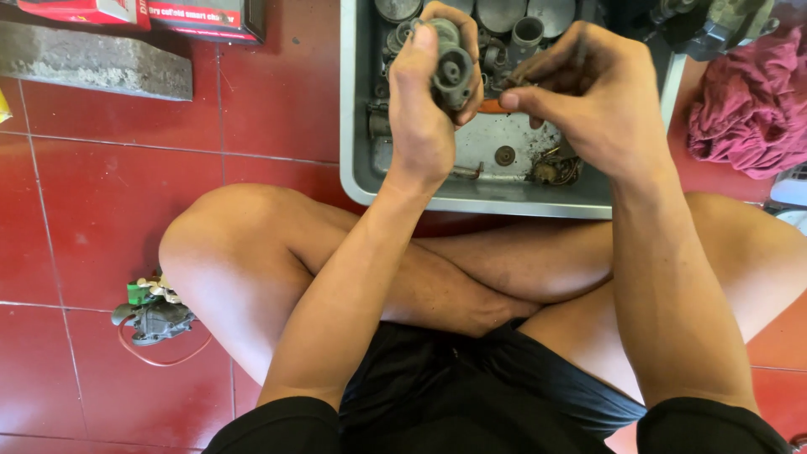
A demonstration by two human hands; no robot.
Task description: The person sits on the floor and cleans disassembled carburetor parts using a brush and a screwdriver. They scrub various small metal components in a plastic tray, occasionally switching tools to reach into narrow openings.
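Evidently we have the grey metal carburettor part (452, 71) clamped in our left hand (424, 109), above the grey tray (353, 168). Our right hand (593, 92) pinches a thin tool (538, 77) beside it. We judge the part rigid, fairly heavy, perhaps greasy; best gripped around its body.

Bright, even daylight fills the scene, and the glossy red tiled floor (101, 202) shows soft pale sheen rather than hard glare. Shadows are faint and diffuse, darkest under the crossed legs. The grey metal tray (353, 168) reflects dully. Focus is fairly sharp centrally; the right hand (597, 101) blurs slightly, and edges bend mildly.
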